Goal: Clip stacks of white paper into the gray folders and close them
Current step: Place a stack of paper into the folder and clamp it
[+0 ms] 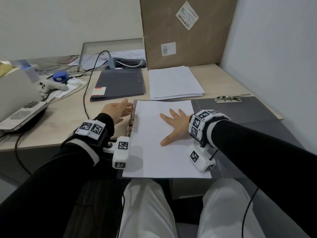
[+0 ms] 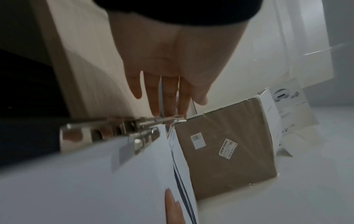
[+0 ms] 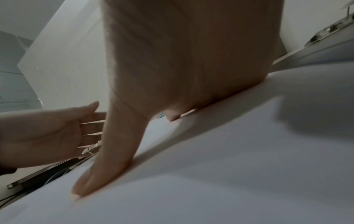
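Observation:
An open gray folder (image 1: 240, 114) lies at the desk's front edge with a stack of white paper (image 1: 164, 152) on its left half. My right hand (image 1: 175, 127) lies flat on the paper, fingers spread, pressing it down. A metal clip (image 1: 131, 121) runs along the paper's left edge, its lever raised. My left hand (image 1: 118, 110) is beside it with straight fingers, fingertips (image 2: 168, 109) at the lever (image 2: 162, 119). A second clip (image 1: 229, 98) sits on the folder's right half. A closed gray folder (image 1: 120, 84) and a loose paper stack (image 1: 175, 83) lie behind.
A large cardboard box (image 1: 185, 31) stands at the back against the wall. At the left lie a laptop (image 1: 18, 107), a white controller (image 1: 51, 86), a blue device (image 1: 60, 76) and a black cable (image 1: 87, 86). A wall closes the right side.

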The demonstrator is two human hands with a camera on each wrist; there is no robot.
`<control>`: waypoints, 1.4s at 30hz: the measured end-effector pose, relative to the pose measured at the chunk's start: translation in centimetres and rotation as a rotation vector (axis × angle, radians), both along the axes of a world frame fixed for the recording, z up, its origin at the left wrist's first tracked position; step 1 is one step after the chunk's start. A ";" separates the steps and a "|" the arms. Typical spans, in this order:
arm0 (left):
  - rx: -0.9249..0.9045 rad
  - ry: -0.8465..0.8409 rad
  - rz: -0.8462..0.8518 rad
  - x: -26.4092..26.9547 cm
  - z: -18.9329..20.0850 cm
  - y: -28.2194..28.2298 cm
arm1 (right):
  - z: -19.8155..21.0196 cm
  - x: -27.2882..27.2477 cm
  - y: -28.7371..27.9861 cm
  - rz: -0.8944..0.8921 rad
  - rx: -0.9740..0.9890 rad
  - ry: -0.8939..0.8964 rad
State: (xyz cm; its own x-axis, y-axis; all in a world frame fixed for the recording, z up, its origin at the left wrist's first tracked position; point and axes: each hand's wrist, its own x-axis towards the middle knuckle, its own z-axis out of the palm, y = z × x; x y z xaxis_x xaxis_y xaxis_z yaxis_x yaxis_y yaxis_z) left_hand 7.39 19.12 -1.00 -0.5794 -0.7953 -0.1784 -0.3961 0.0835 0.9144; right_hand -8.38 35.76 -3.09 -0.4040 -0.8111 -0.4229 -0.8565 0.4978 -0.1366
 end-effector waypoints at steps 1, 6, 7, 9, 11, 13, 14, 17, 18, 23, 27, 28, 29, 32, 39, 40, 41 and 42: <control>-0.013 0.009 -0.015 0.4 0.0 -0.2 | 0.0 0.0 0.1 -0.002 -0.005 -0.005; -0.196 -0.218 -0.135 2.9 -0.1 -0.2 | 0.0 0.0 0.1 0.010 -0.006 0.002; -0.235 -0.262 -0.152 3.1 -0.2 -0.1 | 0.0 -0.1 0.1 0.011 -0.006 0.001; -0.287 -0.329 -0.212 3.5 -0.2 0.4 | 0.0 -0.2 0.1 0.018 -0.006 0.001; -0.348 -0.454 -0.286 3.7 0.0 0.7 | -0.2 -0.3 0.1 0.035 0.006 0.011; -0.410 -0.598 -0.347 3.5 0.0 0.7 | -0.3 -0.3 0.0 0.052 0.013 0.025; -0.439 -0.658 -0.365 3.4 0.0 0.9 | -0.3 -0.4 0.0 0.058 0.013 0.031; -0.508 -0.736 -0.413 2.8 -0.1 1.9 | -0.1 -0.4 0.3 0.077 0.018 0.041; -0.537 -0.733 -0.433 2.7 -0.3 2.2 | -0.1 -0.4 0.3 0.082 0.021 0.044; -0.672 -0.769 -0.534 2.2 -0.8 2.4 | -0.2 -0.5 0.3 0.083 0.023 0.052; -0.786 -0.886 -0.615 1.7 -0.5 2.4 | -0.4 -0.6 0.3 0.083 0.011 0.042; -0.813 -0.910 -0.625 1.7 -0.3 2.5 | -0.4 -0.6 0.3 0.082 0.006 0.039; -0.836 -0.937 -0.631 1.7 -0.2 2.6 | -0.4 -0.6 0.4 0.082 0.003 0.038; -0.898 -1.009 -0.646 1.9 -0.4 2.9 | -0.5 -0.6 0.5 0.088 0.005 0.036; -0.744 -0.922 -0.644 2.4 -0.4 2.6 | -0.2 -0.3 0.7 0.089 -0.008 0.038; -0.727 -0.904 -0.653 2.6 -0.2 2.5 | -0.1 -0.2 0.7 0.091 -0.003 0.036; -0.706 -0.893 -0.658 2.7 -0.1 2.4 | 0.1 -0.2 0.8 0.092 0.005 0.035; -0.691 -0.886 -0.661 2.9 0.0 2.3 | 0.2 -0.2 0.9 0.092 0.011 0.035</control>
State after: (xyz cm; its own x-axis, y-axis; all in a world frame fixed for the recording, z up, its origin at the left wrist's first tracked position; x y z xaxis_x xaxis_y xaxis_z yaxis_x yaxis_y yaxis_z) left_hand 10.25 21.38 -1.01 -0.7909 -0.4868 -0.3708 -0.5419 0.8386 0.0551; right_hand -8.53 36.64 -2.92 -0.3429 -0.8408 -0.4189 -0.9026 0.4184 -0.1011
